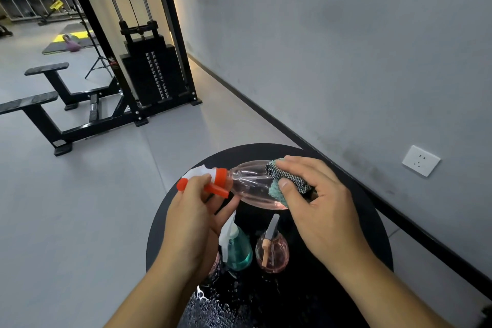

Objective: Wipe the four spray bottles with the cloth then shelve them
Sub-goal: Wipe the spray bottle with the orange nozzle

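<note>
Left hand (195, 210) grips the orange-and-white trigger head of a pink spray bottle (253, 185), holding it on its side above the round black desk (372, 223); right hand (318, 203) pinches a folded teal-and-checked cloth (286, 181) between thumb and fingers and presses it against the bottle's body. Three further bottles stand on the desk below: a teal bottle (237, 249), a round pink bottle (273, 249), and a third bottle (214, 267) largely hidden behind the left wrist. Water droplets (210, 306) bead the near part of the desk. No shelf for the bottles can be identified. Judged from this arrangement, wiping is under way on one bottle. For a thorough wipe, the left hand should turn the bottle by its neck while the cloth travels along the ribbed body toward the base, with pressure kept light on the thin plastic.
</note>
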### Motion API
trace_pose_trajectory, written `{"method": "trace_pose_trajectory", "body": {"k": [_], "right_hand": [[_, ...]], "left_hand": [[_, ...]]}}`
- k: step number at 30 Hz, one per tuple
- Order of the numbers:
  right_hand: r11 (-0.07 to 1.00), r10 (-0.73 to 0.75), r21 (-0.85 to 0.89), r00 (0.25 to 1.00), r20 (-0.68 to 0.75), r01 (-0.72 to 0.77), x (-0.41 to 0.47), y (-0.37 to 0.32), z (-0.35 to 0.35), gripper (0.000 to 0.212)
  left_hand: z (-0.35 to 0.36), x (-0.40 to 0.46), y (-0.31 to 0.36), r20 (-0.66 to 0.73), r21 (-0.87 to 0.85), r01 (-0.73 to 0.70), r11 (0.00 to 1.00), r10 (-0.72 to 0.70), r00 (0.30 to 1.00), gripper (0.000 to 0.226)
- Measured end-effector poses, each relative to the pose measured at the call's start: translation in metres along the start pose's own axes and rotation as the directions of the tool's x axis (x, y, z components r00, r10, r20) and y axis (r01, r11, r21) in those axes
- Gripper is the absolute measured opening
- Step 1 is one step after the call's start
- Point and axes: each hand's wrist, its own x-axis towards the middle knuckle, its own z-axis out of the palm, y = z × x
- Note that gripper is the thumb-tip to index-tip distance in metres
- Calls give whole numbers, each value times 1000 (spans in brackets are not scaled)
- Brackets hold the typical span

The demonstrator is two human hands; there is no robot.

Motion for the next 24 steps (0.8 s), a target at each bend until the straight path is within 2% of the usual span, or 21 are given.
{"method": "trace_pose_trajectory", "body": {"k": [10,13,18,24], "right_hand": [[1000,-13,-13,1000,-12,13,-6,4,6,35],[1000,-9,-12,1000,-2,9,-8,4,9,34],[993,-77,-91,997,7,78,-14,-2,14,32],[994,-92,-60,996,-8,91,-9,-3,8,31]], "left_hand": [[-5,5,-2,-50,81,-16,997,20,999,29],[-4,3,-3,-53,56,-10,998,13,999,30],[1,-1,1,-101,-35,-89,995,85,991,24],[0,5,1,-60,16,-66,998,66,996,28]]}}
